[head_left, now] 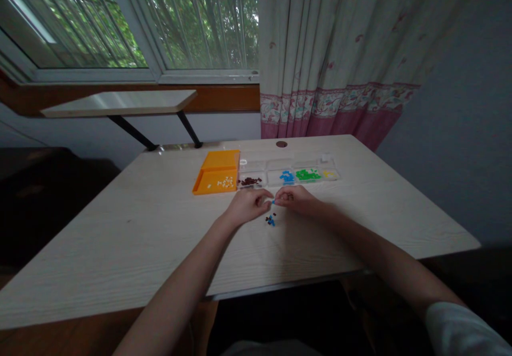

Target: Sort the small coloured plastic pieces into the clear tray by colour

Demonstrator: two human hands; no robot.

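Note:
My left hand [250,205] and my right hand [298,199] meet above the middle of the pale wooden table [120,249], fingers curled. Between their fingertips they pinch a tiny blue piece [273,202]. Just below the hands a small cluster of dark and blue pieces [271,219] lies on the tabletop. Behind the hands stands a clear compartment box [288,170] with brown, blue, green and yellow pieces in separate cells.
An orange tray [218,174] with small white pieces sits left of the clear box. A round cable hole [281,144] is at the table's far edge. A shelf on black brackets [120,103], a window and a flowered curtain [332,52] stand behind.

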